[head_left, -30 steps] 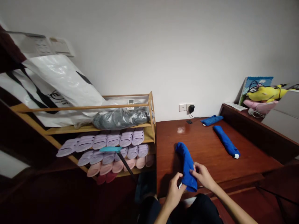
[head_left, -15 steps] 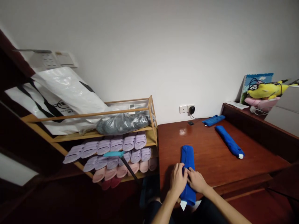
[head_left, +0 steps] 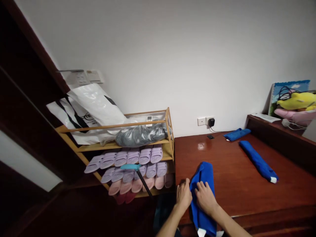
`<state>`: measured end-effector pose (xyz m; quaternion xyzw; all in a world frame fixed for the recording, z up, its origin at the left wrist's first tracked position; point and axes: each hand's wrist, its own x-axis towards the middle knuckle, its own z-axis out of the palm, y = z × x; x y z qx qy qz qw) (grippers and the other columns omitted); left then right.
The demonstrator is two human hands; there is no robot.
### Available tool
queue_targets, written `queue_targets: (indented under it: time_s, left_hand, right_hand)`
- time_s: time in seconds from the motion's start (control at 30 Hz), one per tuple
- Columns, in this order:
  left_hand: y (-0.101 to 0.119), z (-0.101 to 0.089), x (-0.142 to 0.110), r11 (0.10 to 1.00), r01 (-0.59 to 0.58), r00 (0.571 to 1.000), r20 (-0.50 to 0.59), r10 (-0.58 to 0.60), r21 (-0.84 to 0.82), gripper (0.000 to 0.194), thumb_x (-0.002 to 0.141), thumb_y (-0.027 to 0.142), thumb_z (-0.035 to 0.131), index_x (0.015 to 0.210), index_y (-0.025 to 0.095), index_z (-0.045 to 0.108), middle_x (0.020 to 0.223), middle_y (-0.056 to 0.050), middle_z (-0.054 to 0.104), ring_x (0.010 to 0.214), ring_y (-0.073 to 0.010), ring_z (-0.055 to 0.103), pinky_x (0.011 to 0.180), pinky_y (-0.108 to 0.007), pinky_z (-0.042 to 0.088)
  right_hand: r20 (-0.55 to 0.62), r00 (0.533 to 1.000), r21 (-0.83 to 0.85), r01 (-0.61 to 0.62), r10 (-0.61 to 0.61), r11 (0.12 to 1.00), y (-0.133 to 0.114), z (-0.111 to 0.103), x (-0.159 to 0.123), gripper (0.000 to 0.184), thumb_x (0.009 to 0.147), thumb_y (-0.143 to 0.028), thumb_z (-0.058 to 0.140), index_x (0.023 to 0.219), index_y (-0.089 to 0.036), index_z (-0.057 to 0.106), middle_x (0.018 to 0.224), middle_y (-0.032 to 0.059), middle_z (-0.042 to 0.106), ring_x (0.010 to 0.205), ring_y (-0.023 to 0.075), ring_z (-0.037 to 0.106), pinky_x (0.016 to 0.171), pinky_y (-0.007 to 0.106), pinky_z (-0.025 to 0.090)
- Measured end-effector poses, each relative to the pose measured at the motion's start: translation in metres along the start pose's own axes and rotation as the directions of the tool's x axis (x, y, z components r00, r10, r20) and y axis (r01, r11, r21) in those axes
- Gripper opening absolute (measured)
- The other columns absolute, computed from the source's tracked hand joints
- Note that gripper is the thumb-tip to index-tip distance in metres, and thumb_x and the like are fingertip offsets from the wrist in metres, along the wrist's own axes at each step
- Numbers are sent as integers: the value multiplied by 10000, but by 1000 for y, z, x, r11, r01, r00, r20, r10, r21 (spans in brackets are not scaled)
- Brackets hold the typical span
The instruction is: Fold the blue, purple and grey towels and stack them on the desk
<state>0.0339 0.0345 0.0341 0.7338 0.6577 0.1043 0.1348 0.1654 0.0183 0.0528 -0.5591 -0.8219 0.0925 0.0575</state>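
Observation:
A folded blue cloth [head_left: 206,176] with a white tag at its near end lies lengthwise on the brown table. It looks like a towel. My left hand [head_left: 184,195] has its fingers closed at the cloth's left edge, which is drawn out to the left. My right hand [head_left: 204,197] rests on top of the cloth, fingers bent and somewhat apart. Farther right lies a second blue cloth [head_left: 258,160], folded into a long narrow strip with a white tag. Behind it, near the wall, is another folded blue cloth [head_left: 237,134].
The brown table [head_left: 229,177] meets the wall under a socket with a black plug [head_left: 211,122]. To the left stands a wooden rack [head_left: 170,149] with rows of slippers [head_left: 133,154] and white bags [head_left: 98,102]. A raised ledge at right bears a yellow plush toy [head_left: 295,100].
The cloth under my hands has widened, its left side pulled outward. My left hand has moved apart from the right. The camera view has turned slightly left.

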Motion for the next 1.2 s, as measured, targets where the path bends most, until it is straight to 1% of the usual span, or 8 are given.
queue_targets:
  time_s: [0.1,0.2,0.37,0.53,0.63,0.8,1.07,1.2]
  left_hand:
    - [-8,2,-8,1000,0,1000,-1,0,17,605,740,-32,399,1310,165,450,1291,-112,562,1226,-222,475,1051,-379,277]
    - [-12,0,-19,998,-40,999,3,40,51,633,731,-23,393,1333,164,455,1283,-116,563,1232,-252,462,1080,-426,246]
    - [6,-2,-25,995,-86,995,-54,89,58,743,675,-44,386,1365,226,448,1434,-109,415,1304,-331,370,1070,-507,273]
    - [39,29,-20,957,-256,965,-99,244,-137,608,831,76,345,1427,199,352,1530,-41,258,1395,-252,224,1136,-433,261]
    - [43,42,-16,959,-218,976,-61,210,-180,577,906,241,370,1468,255,240,1523,-18,261,1393,-288,215,1153,-491,213]
    - [31,37,-18,964,-217,976,-44,212,-156,601,925,300,368,1468,340,114,1535,37,193,1410,-275,147,1165,-540,84]
    - [27,33,-25,966,-166,986,-43,161,-198,621,914,293,362,1471,318,90,1545,55,80,1417,-267,93,1169,-550,79]
    - [25,28,-24,960,-162,986,7,168,-230,634,901,283,365,1467,330,83,1543,53,83,1415,-276,90,1153,-589,84]
  right_hand:
    - [4,998,-7,56,-56,998,15,-7,-9,346,716,-191,488,1013,-169,663,1313,140,521,1256,310,396,1078,460,207]
    - [4,999,-22,-36,36,999,63,-21,-29,319,710,-204,467,957,-147,662,1227,202,547,1155,368,465,958,567,287]
    - [-56,978,77,-198,203,977,123,-43,-58,252,771,-246,411,865,-218,643,1009,125,619,1011,312,553,853,509,385]
    - [-249,943,613,-25,223,790,63,-13,-33,397,858,-411,419,1195,-244,546,1292,82,547,1211,258,479,1057,424,349]
    - [-163,953,768,-40,256,639,24,29,-7,563,862,-515,408,1329,-206,464,1431,77,424,1317,244,377,1119,416,285]
    - [-191,955,590,-74,228,804,37,72,5,551,879,-522,356,1343,-248,473,1455,29,383,1376,223,271,1152,442,196]
    - [-305,952,6,-8,10,1000,152,77,-36,430,804,-415,411,1173,-363,626,1412,1,433,1337,293,338,1088,560,228]
    - [-500,857,-17,-149,121,989,209,63,-61,426,768,-451,354,1003,-393,704,1306,24,557,1285,301,413,976,556,347]
